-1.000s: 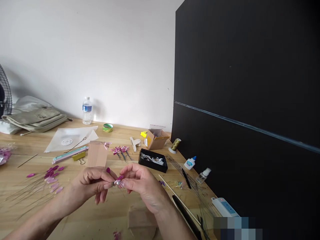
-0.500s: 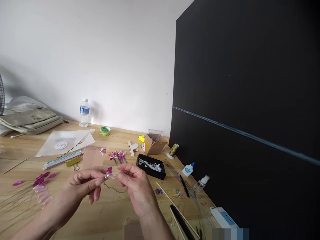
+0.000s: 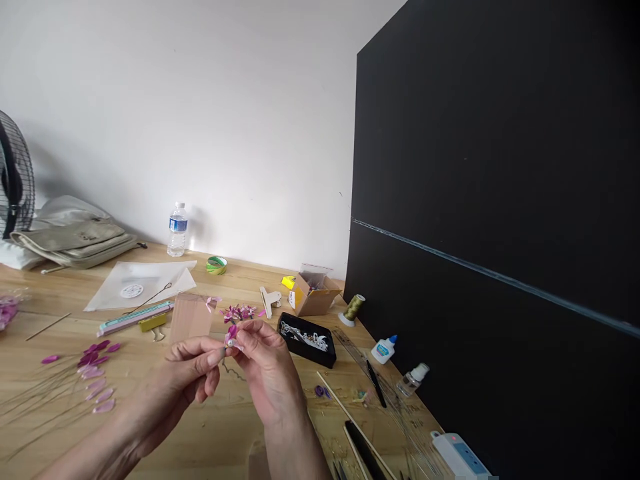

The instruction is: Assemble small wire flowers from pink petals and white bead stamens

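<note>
A small artificial flower with magenta and pale pink petals is held up between my hands. Thumb and forefinger of my left hand pinch its stem just below the bloom. On the other side, my right hand has its thumb and fingertips closed on the petals, partly hiding them. A thin crinkled wire or thread hangs below the flower. Loose magenta and pink petals on wires lie to the left of my left hand. Beyond my hands is a cluster of finished-looking pink flowers.
Behind my right hand sit a black tray of small white and metal pieces and a cardboard box. A thread spool, glue bottle, spray bottle and power strip line the black panel. A water bottle stands at the back.
My right hand has come in from just beside the flower to grip its petals. The view has turned slightly left, showing more of the fan.
</note>
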### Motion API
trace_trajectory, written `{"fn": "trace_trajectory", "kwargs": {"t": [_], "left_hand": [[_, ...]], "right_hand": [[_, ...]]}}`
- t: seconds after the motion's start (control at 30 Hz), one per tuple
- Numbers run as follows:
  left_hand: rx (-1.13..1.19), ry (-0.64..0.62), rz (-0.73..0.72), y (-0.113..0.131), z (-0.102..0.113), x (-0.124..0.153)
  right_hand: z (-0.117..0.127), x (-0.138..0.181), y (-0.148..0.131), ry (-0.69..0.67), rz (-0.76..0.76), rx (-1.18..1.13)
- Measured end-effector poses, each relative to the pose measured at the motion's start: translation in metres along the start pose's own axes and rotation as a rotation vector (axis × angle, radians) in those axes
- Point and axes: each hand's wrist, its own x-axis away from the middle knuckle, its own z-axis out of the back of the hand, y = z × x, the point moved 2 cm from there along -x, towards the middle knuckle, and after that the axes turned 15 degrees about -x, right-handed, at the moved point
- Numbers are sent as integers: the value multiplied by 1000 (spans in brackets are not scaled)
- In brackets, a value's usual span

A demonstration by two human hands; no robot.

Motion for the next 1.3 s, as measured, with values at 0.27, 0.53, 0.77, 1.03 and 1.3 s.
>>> {"fn": "trace_trajectory", "kwargs": {"t": [0.27,0.53,0.77,1.03,1.3], "left_hand": [[-15,-14,27,-4,0,0],[-45,66,-19,-5,0,0],[-166,105,-183,-3,3,3],[-199,145,-239,2,5,5],[-154,166,-253,2,5,3]], "right_hand": [[7,0,-7,39,65,120],[1,17,-40,125,448,379],[-16,40,-38,21,604,680],[-24,42,-24,1,748,999],[-26,41,-19,6,839,1099]]}}
